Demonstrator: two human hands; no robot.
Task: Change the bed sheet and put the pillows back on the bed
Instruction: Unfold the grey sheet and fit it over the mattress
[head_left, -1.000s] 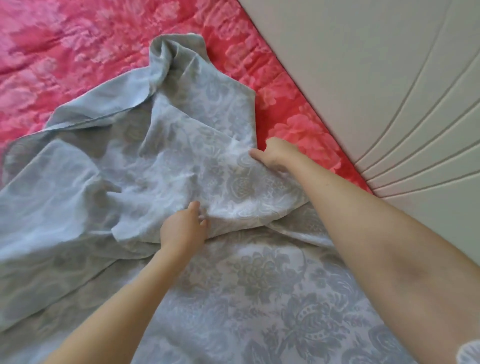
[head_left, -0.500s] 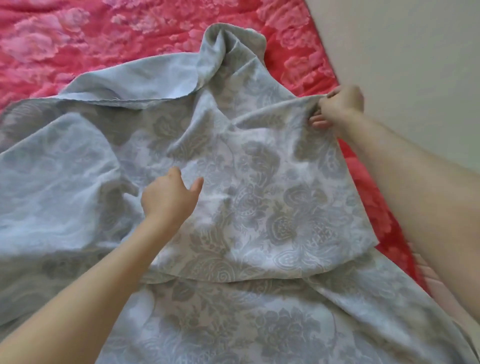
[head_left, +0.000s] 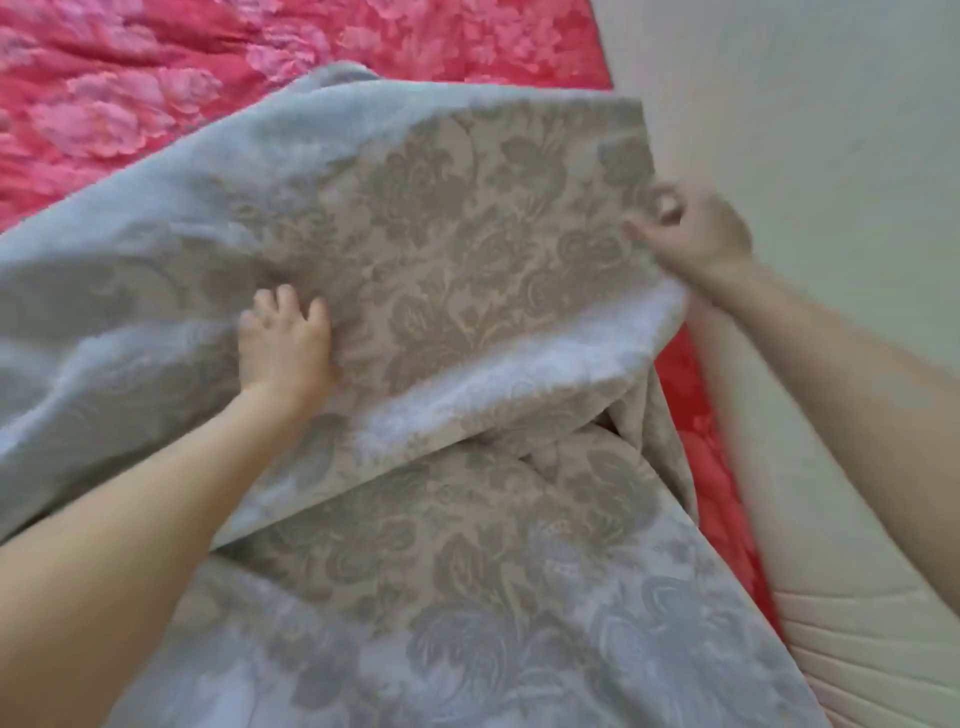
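Grey floral sheet (head_left: 467, 234) lay over most of the bed (head_left: 156, 78). The bed's red flower-pattern cover showed at top L & in a thin strip along the R side. Sheet wasn't flat: one big flap was lifted & lay over a lower layer. A pale fold ran diag. across the middle, from just past the L wrist up toward the R wrist. The lower layer spread down to the bottom of view.

L hand (head_left: 285, 343) was on the flap's mid-L part, back of hand up, fingers bent & tips dug into the cloth. It was blurred, so couldn't tell if any cloth was caught btw. the fingers or if they only pressed on it. L forearm reached in from the bottom L corner, over the sheet.

R hand (head_left: 696, 234) was at the flap's R edge, fingers curled & pinching that edge. The cloth looked pulled fairly taut btw. the two hands. This hand was motion-blurred too, so which fingers had the cloth wasn't clear. R forearm came in from the R side, crossing above the red strip.

Beige headboard (head_left: 810, 130) filled the R side, right up against the bed. Its lower part at bottom R had padded ribs. The flap's top R corner overlapped it in view.
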